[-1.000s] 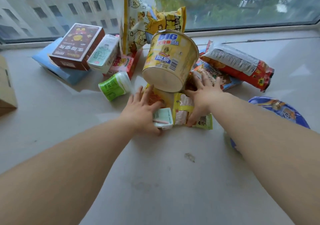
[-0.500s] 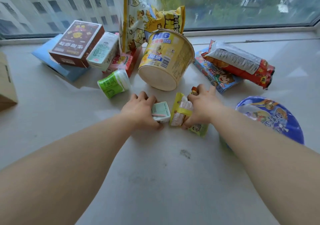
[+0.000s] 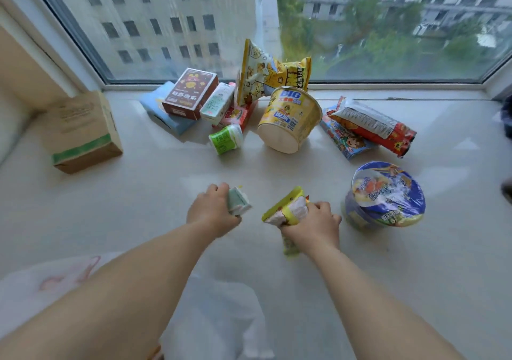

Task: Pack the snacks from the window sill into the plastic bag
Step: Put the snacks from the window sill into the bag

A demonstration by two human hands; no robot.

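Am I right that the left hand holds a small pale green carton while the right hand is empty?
Not quite: the head view shows the right hand gripping a crumpled yellow snack packet. The left hand does hold the small pale green carton.

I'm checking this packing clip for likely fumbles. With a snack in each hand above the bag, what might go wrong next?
Both hands are full: the left hand grips a small pale green carton and the right hand a yellow-green foil packet, so neither can hold open the limp white plastic bag; the snacks may land outside it. The tilted yellow paper noodle cup might roll.
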